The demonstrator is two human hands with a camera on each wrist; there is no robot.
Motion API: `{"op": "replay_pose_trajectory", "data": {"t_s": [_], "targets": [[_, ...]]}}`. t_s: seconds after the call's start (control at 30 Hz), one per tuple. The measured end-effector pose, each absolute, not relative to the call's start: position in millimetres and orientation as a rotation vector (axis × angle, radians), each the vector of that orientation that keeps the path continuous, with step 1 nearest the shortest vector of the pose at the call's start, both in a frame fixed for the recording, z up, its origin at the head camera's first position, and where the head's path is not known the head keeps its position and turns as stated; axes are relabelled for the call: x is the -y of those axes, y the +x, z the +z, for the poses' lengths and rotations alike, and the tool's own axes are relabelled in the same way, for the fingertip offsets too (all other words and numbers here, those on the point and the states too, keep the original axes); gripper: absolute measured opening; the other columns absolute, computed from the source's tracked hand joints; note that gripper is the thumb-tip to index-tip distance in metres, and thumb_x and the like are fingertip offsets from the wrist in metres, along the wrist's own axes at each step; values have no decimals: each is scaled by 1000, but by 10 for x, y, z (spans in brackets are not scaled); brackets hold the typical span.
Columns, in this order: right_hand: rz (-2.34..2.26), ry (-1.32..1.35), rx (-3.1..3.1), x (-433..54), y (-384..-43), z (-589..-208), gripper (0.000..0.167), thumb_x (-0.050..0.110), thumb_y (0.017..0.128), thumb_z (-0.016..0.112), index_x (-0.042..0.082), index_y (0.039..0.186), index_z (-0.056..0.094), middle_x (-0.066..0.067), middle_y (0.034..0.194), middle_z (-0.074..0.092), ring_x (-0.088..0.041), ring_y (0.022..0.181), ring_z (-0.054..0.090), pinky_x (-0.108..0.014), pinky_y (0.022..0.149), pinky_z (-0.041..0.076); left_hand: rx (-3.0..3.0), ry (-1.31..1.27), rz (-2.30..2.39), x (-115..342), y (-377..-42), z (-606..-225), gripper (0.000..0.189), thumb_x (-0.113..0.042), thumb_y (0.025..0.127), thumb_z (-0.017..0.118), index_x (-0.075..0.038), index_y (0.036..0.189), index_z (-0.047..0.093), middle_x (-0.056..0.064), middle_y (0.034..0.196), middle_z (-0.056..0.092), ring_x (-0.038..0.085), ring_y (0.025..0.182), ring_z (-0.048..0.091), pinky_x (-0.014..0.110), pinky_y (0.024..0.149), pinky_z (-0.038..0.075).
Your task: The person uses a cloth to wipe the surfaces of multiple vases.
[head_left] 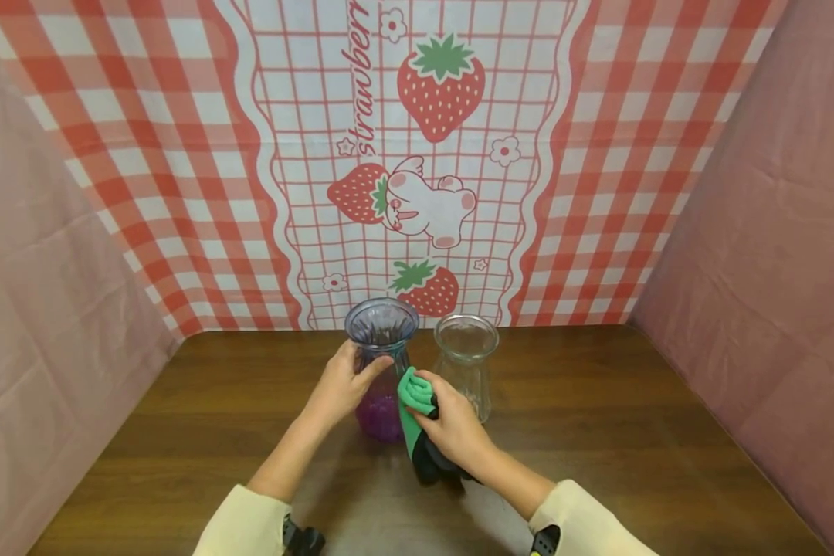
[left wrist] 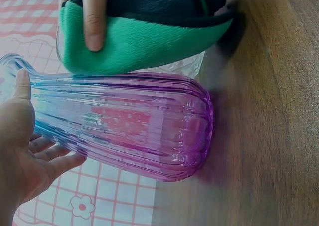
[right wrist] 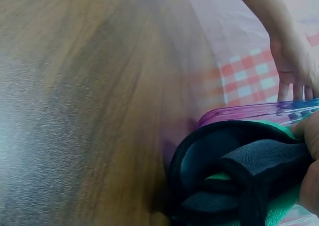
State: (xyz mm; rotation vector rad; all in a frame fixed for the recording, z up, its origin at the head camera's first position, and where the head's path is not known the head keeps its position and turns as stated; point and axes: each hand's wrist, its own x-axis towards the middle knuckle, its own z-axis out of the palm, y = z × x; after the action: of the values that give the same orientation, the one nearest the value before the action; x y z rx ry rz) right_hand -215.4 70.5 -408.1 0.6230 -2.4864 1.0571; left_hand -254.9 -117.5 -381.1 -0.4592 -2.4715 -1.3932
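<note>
A ribbed glass vase [head_left: 381,413], blue at the top and purple at the base, stands upright on the table. My left hand [head_left: 340,386] grips its neck, thumb across the front and fingers behind. In my right hand [head_left: 455,421] is a folded cloth [left wrist: 144,41], green on one face and dark grey on the other, with black edging. The cloth lies along the right side of the coloured vase, overlapping it in the left wrist view. Behind the right hand stands a clear glass vase [head_left: 467,340], its lower part partly hidden.
The wooden table [head_left: 201,432] runs back to a red-and-white checked sheet [head_left: 181,154] with strawberry prints. Pink cloth walls [head_left: 757,270] close in both sides. Both vases stand near the table's back edge.
</note>
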Motion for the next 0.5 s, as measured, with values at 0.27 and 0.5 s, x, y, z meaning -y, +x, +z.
{"op": "replay_pose_trajectory", "data": {"t_s": [0.27, 0.5], "targets": [[1125, 607, 2458, -735, -2172, -4098, 49, 4, 76, 74, 8, 122, 56, -13, 116, 64, -25, 102, 63, -42, 84, 52, 2459, -435, -1422, 1214, -2566, -3836, 55, -34, 86, 65, -9, 132, 47, 15, 125, 59, 29, 116, 58, 43, 94, 50], [1226, 598, 2239, -705, -2203, -3940, 50, 0, 76, 72, 8, 122, 57, -11, 118, 64, -22, 103, 62, -40, 83, 53, 2462, -441, -1437, 1195, -2576, -3852, 57, -36, 86, 65, -10, 133, 45, 15, 127, 58, 29, 117, 57, 43, 95, 49]]}}
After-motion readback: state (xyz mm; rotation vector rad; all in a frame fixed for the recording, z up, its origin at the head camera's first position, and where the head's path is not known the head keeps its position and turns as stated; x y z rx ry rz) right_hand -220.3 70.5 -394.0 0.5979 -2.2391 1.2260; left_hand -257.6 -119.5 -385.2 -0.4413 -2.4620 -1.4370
